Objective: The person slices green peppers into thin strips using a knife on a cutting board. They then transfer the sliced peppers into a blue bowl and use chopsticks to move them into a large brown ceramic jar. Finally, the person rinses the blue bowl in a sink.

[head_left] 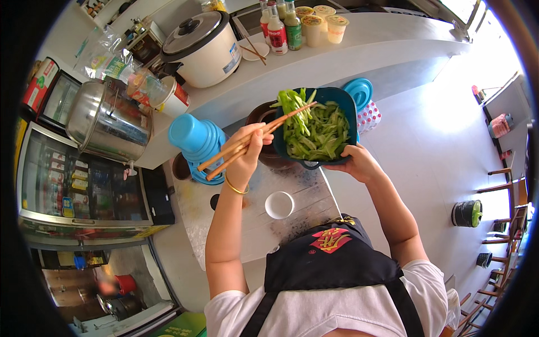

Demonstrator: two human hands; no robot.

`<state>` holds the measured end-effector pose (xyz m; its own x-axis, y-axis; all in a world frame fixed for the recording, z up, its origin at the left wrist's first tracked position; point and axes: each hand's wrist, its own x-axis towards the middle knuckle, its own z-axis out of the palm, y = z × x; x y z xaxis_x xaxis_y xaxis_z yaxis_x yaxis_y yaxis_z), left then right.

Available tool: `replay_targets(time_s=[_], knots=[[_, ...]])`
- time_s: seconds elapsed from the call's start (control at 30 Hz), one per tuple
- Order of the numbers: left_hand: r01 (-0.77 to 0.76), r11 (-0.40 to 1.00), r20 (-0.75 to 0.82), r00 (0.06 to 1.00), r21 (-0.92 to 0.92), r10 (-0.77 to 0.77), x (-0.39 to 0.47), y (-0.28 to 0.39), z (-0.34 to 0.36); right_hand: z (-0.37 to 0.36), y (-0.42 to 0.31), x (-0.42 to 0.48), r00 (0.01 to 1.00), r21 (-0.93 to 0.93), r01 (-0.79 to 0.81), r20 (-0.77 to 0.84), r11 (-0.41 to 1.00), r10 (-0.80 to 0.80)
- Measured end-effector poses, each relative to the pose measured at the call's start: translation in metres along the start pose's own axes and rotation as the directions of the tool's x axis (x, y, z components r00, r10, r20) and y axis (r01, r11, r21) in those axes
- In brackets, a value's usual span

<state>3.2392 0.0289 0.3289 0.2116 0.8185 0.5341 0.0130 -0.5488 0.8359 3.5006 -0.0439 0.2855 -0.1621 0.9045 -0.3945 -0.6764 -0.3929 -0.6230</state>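
My left hand [246, 151], with a gold bangle at its wrist, is closed on a pair of wooden chopsticks [236, 151]. Pale green vegetable strips [294, 105] hang from the chopsticks over the left edge of a dark teal plastic basin [348, 101]. More cut green vegetable pieces [322, 135] lie in the basin. My right hand [358, 163] grips the basin's lower right rim. Partly hidden behind the basin and my left hand is a brown round pot [269, 156]. A white round bowl [279, 205] stands on the patterned table below.
Stacked blue plastic containers [198, 135] stand left of the brown pot. The white counter [294, 63] ahead holds a rice cooker [206, 50], bottles [278, 36], lidded cups [313, 31] and a steel pot [111, 122]. A glass-door refrigerator [84, 177] stands at left.
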Motion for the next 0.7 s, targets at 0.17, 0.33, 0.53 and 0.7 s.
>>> replay_targets(time_s=[0.17,0.33,0.53,0.7], knots=[[0.003,0.998,-0.076,0.997,0.06,0.002,0.004,-0.012,-0.014,-0.024,-0.005,-0.002,0.994,-0.002,0.04,-0.106,0.999,-0.039],[-0.057,0.921,0.0,0.998,0.386,0.061,-0.02,-0.054,-0.022,-0.026,-0.013,-0.011,0.986,-0.003,0.072,-0.148,0.997,-0.072],[-0.049,0.907,0.023,0.999,0.417,0.043,-0.019,-0.075,-0.013,-0.038,-0.014,-0.018,0.978,-0.027,0.109,-0.175,0.994,-0.112],[-0.093,0.903,0.073,0.995,0.42,0.069,-0.012,-0.072,-0.029,-0.038,-0.013,-0.018,0.979,-0.029,0.116,-0.166,0.993,-0.119]])
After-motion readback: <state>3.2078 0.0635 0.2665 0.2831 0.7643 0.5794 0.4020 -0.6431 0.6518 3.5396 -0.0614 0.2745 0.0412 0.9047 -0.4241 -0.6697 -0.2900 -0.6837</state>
